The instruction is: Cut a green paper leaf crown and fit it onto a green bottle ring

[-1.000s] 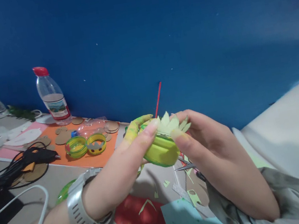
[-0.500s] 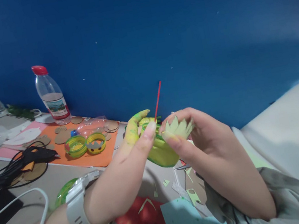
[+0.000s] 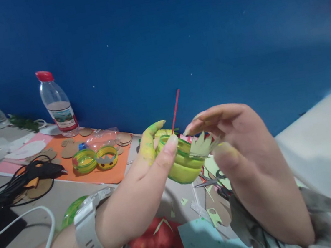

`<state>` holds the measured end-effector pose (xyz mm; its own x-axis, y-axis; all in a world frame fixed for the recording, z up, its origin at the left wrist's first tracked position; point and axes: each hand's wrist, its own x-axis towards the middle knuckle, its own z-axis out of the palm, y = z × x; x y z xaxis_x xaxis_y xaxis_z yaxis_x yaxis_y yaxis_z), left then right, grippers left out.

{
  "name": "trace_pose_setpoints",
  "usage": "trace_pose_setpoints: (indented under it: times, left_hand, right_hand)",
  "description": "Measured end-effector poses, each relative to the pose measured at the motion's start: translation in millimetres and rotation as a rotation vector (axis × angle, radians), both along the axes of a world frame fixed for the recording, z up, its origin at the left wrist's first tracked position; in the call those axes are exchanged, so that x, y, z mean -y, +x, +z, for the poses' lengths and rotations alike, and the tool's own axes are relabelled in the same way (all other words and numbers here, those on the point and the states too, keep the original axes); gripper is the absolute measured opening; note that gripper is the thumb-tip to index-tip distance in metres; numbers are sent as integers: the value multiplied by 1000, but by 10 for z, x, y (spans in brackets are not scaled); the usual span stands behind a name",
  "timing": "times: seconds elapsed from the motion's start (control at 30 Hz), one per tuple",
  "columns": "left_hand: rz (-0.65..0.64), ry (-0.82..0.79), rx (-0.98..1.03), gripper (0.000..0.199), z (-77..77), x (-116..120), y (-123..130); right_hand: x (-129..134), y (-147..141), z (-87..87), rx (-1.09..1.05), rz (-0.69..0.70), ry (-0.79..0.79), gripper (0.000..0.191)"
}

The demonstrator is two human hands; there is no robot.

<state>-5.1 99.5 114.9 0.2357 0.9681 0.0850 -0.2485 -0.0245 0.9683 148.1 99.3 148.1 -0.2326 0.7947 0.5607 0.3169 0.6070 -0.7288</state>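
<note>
My left hand [image 3: 152, 160], smeared with yellow and green paint, grips a yellow-green painted cup [image 3: 182, 170] that looks like a cut bottle base. A thin red stick [image 3: 176, 110] rises from the cup's near left rim, by my left thumb. Pale green paper leaves [image 3: 201, 145] with pointed tips sit at the cup's right rim. Just right of them my right hand [image 3: 241, 141] is open, thumb and fingers apart, with nothing seen in it. Whether a fingertip still touches the leaves I cannot tell.
Scissors [image 3: 209, 182] and green paper scraps lie below the cup. Red paper [image 3: 163, 247] and light blue paper [image 3: 204, 240] are in front. At left stand a red-capped bottle [image 3: 60, 112], two painted rings [image 3: 106, 157] on orange paper, and a glue gun [image 3: 44, 169] with black cables.
My right hand has opened and drawn back to the right from the paper leaves, which now stay at the cup's rim. My left hand keeps its hold on the cup.
</note>
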Motion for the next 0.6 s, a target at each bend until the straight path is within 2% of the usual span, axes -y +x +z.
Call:
trace_pose_setpoints:
  times: [0.2, 0.4, 0.6]
  left_hand:
    - [4, -18, 8, 45, -7, 17, -4]
    - [22, -23, -7, 44, -18, 52, -2]
    - [-1, 4, 12, 44, -2, 53, -9]
  right_hand:
    - [-23, -12, -30, 144, -97, 46, 29]
    - [-22, -40, -28, 197, -158, 75, 22]
    - [5, -4, 18, 142, -48, -23, 24]
